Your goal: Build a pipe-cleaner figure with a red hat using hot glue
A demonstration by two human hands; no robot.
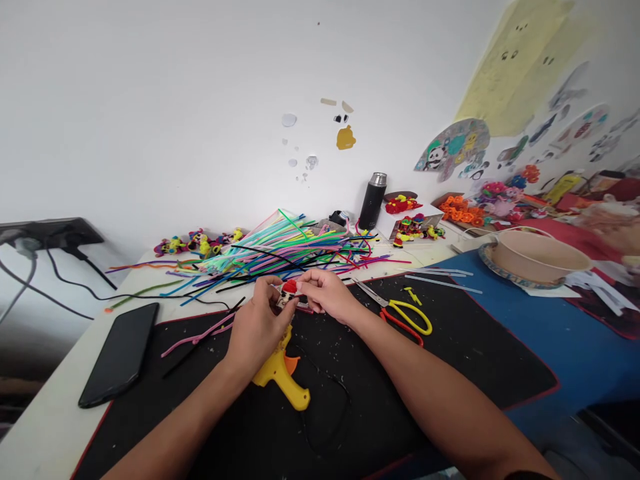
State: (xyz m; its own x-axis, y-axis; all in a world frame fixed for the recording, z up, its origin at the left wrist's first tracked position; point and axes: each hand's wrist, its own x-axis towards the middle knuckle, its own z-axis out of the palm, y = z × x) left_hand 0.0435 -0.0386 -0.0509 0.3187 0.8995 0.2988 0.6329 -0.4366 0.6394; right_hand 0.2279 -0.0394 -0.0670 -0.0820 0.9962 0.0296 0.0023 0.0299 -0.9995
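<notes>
Between my two hands is a small figure head point(287, 293) with a red top, a white face and black features. My left hand point(263, 317) grips it from the left, thumb and fingers closed round its side. The fingertips of my right hand point(323, 293) pinch at its red top from the right; part of the figure is hidden by my fingers. Just below my left hand a yellow hot glue gun point(285, 380) with an orange trigger lies on the black mat point(370, 400). Scissors point(395, 317) with yellow and red handles rest to the right of my right hand.
Behind my hands lies a large pile of coloured pipe cleaners point(285, 247). A black phone point(120, 353) lies at left, below a power strip point(50, 233). A black bottle point(373, 201) stands at the wall. At right are glue sticks point(443, 283) and a round bowl point(540, 257).
</notes>
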